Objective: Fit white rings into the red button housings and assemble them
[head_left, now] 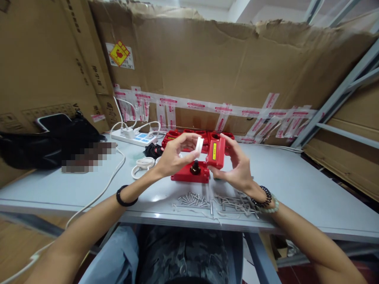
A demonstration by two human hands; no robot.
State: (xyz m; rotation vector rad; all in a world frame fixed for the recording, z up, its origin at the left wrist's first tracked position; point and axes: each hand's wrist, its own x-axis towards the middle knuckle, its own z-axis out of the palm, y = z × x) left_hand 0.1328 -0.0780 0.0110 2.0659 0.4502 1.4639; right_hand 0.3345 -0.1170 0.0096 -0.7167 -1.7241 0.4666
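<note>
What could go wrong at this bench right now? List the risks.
1. The small white part pinched in the left hand could slip and drop.
2. The loose screws lie near the table edge; a forearm might sweep them off.
3. The white cable hanging over the edge could snag.

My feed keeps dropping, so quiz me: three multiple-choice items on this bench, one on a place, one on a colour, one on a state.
1. Where do the loose screws lie?
A. near table edge
B. on the power strip
C. in the bag

2. What colour is the part in the right hand?
A. blue
B. red
C. green

3. The left hand is:
A. flat on the table
B. empty, open
C. pinching a small white piece

Answers: 1 A, they lie below both hands; 2 B, red with a yellow label; 3 C, its fingers close on it.
</note>
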